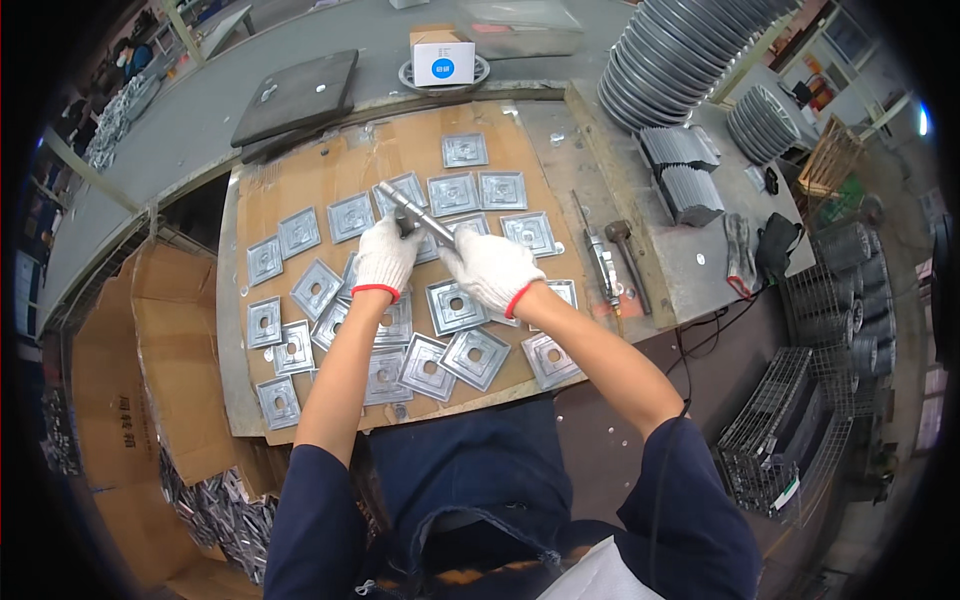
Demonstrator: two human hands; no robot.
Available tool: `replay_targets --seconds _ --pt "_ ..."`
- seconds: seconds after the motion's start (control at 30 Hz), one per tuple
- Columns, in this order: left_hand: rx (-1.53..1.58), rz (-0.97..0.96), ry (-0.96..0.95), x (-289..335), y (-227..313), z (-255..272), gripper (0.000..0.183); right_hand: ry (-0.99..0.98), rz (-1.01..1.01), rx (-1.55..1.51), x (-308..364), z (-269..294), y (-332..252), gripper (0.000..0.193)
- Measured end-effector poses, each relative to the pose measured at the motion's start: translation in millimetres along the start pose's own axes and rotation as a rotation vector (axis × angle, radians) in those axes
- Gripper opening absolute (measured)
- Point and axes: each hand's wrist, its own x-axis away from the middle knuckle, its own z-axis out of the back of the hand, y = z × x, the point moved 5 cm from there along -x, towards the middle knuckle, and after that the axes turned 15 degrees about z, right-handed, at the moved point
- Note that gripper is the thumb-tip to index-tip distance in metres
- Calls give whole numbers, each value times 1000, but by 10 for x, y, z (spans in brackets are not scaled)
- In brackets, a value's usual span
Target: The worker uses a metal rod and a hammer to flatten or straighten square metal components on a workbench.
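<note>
My left hand (385, 256), in a white knit glove with a red cuff, is closed around a slim silver metal rod-shaped tool (412, 207) with a darker section. The rod slants down to the right. At its lower end my right hand (492, 268), gloved alike, closes on it; its fingertips are partly hidden. Beneath both hands, several square grey metal plates lie on a cardboard sheet (350, 163). A nearer plate (475, 358) shows a round centre hole. On a farther plate (464, 150) I cannot make out an open hole.
To the right lie a hammer (628, 262) and a metal hand tool (603, 265). Beyond them stand stacked thin metal pieces (688, 192) and tall stacked metal rings (680, 60). A cardboard box (175, 350) holding metal parts is at the left. A small white box (444, 64) sits far ahead.
</note>
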Motion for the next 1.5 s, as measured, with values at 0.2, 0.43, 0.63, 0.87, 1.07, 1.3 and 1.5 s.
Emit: replay_targets --seconds 0.2,0.43,0.63,0.87,1.07,1.3,1.5 --pt "71 -75 68 -10 -16 -23 40 81 -151 -172 178 422 122 53" --pt "127 -38 32 96 33 255 41 290 -160 -268 407 555 98 47" --pt "161 -41 -48 189 169 542 44 -98 -175 -102 649 -320 453 46" --pt "135 43 -163 52 77 410 53 2 -284 -338 719 -151 398 46" --pt "46 21 31 -142 -138 136 40 38 -278 -415 740 -101 434 46" --pt "93 -36 45 -27 -34 117 47 12 -234 -375 808 -166 510 50" --pt "2 -44 -67 -38 -31 126 41 24 -189 -362 541 30 301 48"
